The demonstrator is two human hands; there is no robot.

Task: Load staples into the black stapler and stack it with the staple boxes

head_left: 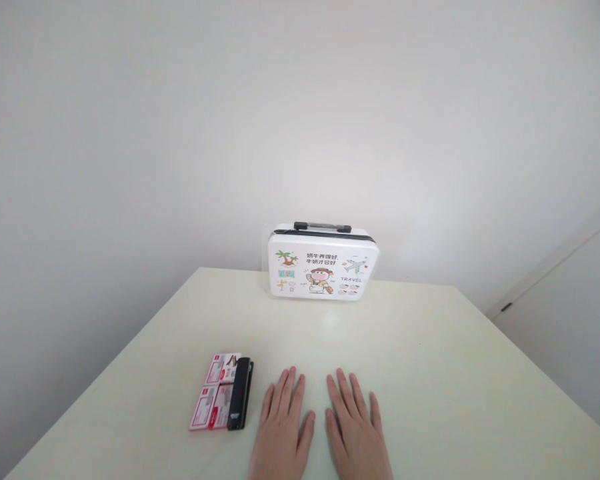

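My left hand lies flat on the pale table, palm down with its fingers apart, and holds nothing. Beside it, my right hand rests the same way, also without anything in it. Just left of my left hand lies a black stapler, apart from the fingers. Several small white-and-pink boxes, which look like staple boxes, sit close together along the stapler's left side.
At the table's back edge a white carrying case with a black handle and printed cartoon pictures stands upright. Close behind it rises a plain wall. The table's far corners are cut at a slant.
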